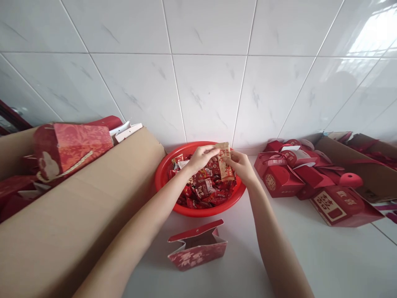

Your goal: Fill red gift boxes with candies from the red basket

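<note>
Over a red plastic basket [201,212], my left hand [203,157] and my right hand [240,163] both pinch a tan wrapped packet [226,165] with red print. The left fingers hold its upper left edge and the right fingers its right side. Many red wrapped candies [204,188] fill the basket beneath. Nearer to me, a small red patterned gift box [200,252] stands with its top open, below the basket and between my forearms.
At the left is a large cardboard box [124,178] with red gift bags [83,145] in it. Several closed red boxes [344,205] are piled at the right, beside another cardboard box [347,165]. A tiled wall [207,91] rises behind the basket.
</note>
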The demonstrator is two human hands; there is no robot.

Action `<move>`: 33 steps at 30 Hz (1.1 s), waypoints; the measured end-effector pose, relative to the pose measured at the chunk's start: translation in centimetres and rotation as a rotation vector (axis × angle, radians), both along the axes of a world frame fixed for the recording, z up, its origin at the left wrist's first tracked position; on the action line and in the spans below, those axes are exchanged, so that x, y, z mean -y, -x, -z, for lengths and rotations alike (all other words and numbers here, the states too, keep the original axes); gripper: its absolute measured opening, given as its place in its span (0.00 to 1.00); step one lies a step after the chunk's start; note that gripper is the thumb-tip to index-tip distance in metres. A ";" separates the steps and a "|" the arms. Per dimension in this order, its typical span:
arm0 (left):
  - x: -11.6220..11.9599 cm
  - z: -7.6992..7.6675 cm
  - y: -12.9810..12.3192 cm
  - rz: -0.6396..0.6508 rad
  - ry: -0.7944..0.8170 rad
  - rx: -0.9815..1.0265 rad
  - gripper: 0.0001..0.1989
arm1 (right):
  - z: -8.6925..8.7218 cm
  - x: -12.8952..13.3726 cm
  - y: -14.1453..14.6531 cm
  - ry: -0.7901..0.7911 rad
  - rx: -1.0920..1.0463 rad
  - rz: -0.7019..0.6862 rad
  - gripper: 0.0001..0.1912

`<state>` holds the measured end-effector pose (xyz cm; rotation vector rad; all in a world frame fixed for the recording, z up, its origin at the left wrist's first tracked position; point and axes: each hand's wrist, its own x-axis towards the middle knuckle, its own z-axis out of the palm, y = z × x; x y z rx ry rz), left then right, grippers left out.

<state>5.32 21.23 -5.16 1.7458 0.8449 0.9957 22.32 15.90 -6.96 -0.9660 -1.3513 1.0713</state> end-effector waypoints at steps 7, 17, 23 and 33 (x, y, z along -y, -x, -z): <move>0.2 1.6 0.3 0.148 -0.167 -0.911 0.10 | 0.2 -0.6 -0.3 0.015 -0.241 0.223 0.25; 2.3 1.3 -2.6 0.183 -0.341 -1.429 0.25 | 0.5 -0.6 -0.1 0.048 -0.294 0.203 0.18; 1.9 0.5 -3.0 0.036 -0.219 -1.528 0.12 | 0.6 -0.6 -0.2 0.026 -0.241 0.190 0.15; 1.8 -2.0 0.0 -0.058 -0.062 -1.565 0.23 | 1.3 -1.2 -0.7 0.005 -0.128 0.121 0.13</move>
